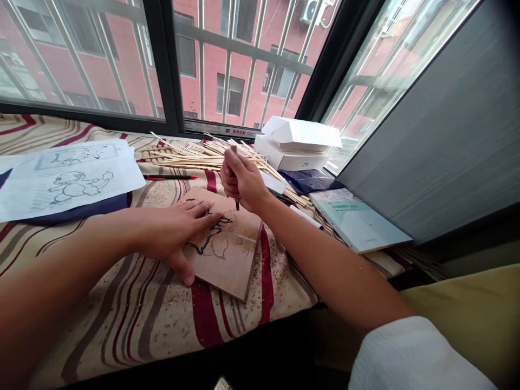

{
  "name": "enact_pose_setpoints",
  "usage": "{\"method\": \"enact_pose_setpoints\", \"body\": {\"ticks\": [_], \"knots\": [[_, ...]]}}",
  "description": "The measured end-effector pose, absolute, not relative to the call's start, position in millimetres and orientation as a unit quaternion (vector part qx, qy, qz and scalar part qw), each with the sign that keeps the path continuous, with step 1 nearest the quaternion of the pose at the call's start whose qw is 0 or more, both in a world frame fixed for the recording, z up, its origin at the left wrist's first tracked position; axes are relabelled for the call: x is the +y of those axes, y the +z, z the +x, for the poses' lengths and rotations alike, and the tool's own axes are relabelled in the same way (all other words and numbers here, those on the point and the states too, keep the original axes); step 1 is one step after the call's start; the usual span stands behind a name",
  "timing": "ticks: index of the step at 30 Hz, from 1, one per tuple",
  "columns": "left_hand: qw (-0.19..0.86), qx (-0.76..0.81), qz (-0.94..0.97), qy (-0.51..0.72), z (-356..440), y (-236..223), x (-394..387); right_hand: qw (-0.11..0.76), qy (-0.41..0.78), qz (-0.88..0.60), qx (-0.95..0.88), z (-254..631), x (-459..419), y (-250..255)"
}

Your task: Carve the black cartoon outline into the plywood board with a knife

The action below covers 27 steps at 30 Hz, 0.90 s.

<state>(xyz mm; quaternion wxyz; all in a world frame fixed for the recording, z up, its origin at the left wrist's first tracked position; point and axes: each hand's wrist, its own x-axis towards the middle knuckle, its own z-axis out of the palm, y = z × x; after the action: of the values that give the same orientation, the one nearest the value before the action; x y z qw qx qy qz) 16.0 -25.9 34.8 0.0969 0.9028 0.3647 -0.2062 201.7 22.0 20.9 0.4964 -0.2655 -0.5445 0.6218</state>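
**Desk:** Tool axis, pls?

**Me:** Near vertical, my slim tan-and-black hand tool (234, 181) tip-down, clenched in R hand (242, 181), over flat tan wood board (227, 271); tip contact unclear.

**Desk:** Other hand?

**Me:** L hand (170, 233) open, fingers spread on board. Striped red-beige cloth (162, 325) beneath, barred window (239, 65) ahead.

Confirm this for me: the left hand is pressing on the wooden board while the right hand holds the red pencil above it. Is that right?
Not quite. The right hand holds a slim dark-tipped tool, not the red pencil, which lies on the striped cloth beside the papers. The head view shows this. The left hand is on the wooden board, as you said.
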Motion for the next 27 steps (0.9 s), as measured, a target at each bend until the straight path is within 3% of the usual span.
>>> {"method": "enact_pose_setpoints", "body": {"ticks": [12, 18, 23, 25, 27], "knots": [[0.101, 0.344, 0.916, -0.178, 15.2, 32.2, -24.6, 0.501, 0.556, -0.266, -0.607, 188.7, 36.4, -5.0], [0.093, 0.306, 0.938, -0.135, 12.8, 30.2, -20.2, 0.343, 0.6, -0.207, -0.692, 188.7, 35.7, -2.9], [0.095, 0.327, 0.929, -0.142, 12.2, 30.7, -19.0, 0.49, 0.425, -0.356, -0.672, 171.8, 33.9, -8.8], [0.085, 0.32, 0.933, -0.139, 12.3, 31.0, -18.5, 0.499, 0.398, -0.371, -0.675, 169.6, 32.7, -9.8], [0.078, 0.317, 0.936, -0.131, 12.4, 30.9, -17.7, 0.462, 0.448, -0.344, -0.684, 174.2, 31.4, -7.6]]}}
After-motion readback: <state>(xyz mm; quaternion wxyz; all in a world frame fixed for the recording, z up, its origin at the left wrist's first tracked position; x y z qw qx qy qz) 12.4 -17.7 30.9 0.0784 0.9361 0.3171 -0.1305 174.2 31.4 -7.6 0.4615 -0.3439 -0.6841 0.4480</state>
